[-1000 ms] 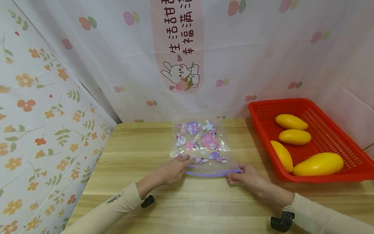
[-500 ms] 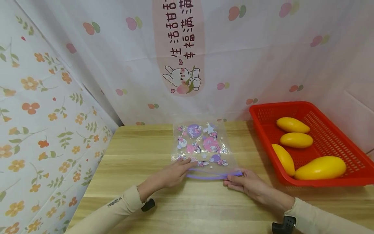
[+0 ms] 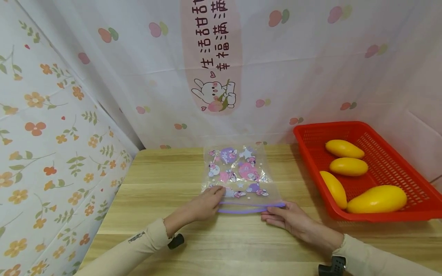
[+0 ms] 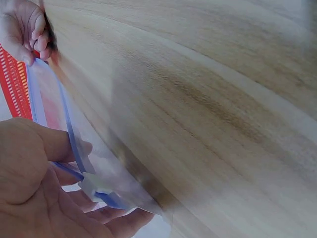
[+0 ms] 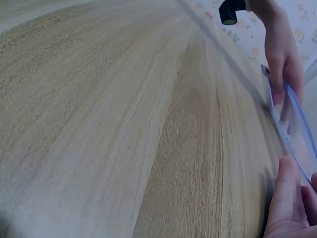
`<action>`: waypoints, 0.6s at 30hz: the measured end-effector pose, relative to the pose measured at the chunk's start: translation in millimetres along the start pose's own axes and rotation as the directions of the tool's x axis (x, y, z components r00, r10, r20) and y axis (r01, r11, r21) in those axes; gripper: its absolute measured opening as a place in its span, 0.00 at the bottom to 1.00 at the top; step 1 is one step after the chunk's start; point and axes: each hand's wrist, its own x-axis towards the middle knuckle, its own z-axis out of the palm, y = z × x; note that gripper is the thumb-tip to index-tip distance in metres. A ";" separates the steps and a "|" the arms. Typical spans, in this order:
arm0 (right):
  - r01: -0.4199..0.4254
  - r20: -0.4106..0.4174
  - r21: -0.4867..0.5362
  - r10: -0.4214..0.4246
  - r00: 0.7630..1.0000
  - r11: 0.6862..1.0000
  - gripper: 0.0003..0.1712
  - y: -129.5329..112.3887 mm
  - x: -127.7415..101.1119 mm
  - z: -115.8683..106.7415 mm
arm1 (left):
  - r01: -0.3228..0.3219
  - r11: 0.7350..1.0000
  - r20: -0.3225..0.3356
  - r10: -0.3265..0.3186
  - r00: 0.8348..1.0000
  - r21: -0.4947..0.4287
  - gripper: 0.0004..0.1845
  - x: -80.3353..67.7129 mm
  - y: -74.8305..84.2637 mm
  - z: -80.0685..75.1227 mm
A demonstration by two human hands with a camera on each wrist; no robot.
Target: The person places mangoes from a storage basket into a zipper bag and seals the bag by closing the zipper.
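Note:
A clear zip bag with pink and purple cartoon prints lies flat on the table, its purple zip edge towards me. My left hand grips the left end of its mouth. In the left wrist view, the thumb is at one zip lip and the fingers curl by a whitish slider. At the other end, my right hand pinches the zip corner between thumb and fingers. Between the hands the two zip lips stand apart. The left fingertips are partly hidden in the head view.
To the right stands a red plastic basket holding several yellow mango-like fruits. A printed white curtain hangs behind the wooden table, and a floral cloth hangs at the left.
My left fingers have drawn in and curled more at the bag's mouth. The right hand has shifted slightly left along the zip edge. The bag stays in place.

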 end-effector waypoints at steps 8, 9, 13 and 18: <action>-0.050 -0.046 -0.026 0.048 0.998 0.998 0.22 3.2 4.1 7.2 | 0.013 0.999 0.038 -0.014 0.999 0.031 0.22 0.8 1.8 -1.8; -0.054 -0.050 -0.029 0.053 0.997 0.998 0.22 3.5 4.7 7.8 | 0.016 0.999 0.045 -0.017 0.999 0.029 0.22 0.9 2.1 -2.1; -0.060 -0.052 -0.032 0.059 0.997 0.998 0.24 4.3 6.7 9.6 | 0.028 0.999 0.072 -0.030 0.997 0.030 0.23 1.3 2.8 -2.8; -0.060 -0.033 -0.025 0.059 0.998 0.998 0.24 3.4 7.9 10.8 | 0.032 0.999 0.079 -0.034 0.996 0.024 0.22 1.3 3.7 -4.7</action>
